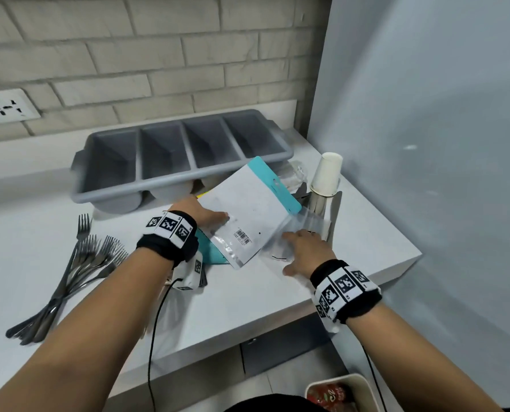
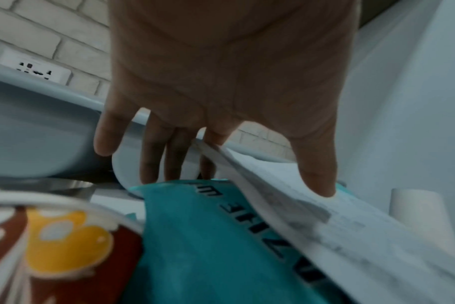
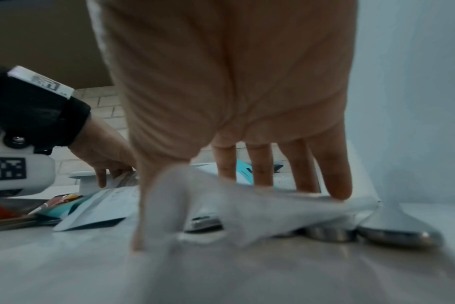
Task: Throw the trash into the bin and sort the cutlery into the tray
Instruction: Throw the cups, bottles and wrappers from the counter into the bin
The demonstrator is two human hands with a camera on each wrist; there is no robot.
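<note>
My left hand point(image 1: 210, 217) pinches the near edge of a white and teal flat package point(image 1: 248, 212), lifted at a tilt in front of the grey four-compartment cutlery tray point(image 1: 182, 150). Its thumb point(image 2: 317, 164) lies on top of the package point(image 2: 325, 226); the fingers go under it. My right hand point(image 1: 303, 249) rests with straight fingers point(image 3: 335, 168) on a clear plastic wrapper point(image 1: 304, 227) lying over spoons point(image 3: 398, 228). A pile of forks point(image 1: 78, 272) lies at the left. The white bin point(image 1: 363, 385) with red trash stands on the floor, lower right.
A second teal package point(image 2: 208, 236) and a brown and yellow wrapper point(image 2: 65, 236) lie under the lifted one. Stacked paper cups point(image 1: 326, 176) stand by the grey wall on the right. The counter edge runs close in front of my right wrist.
</note>
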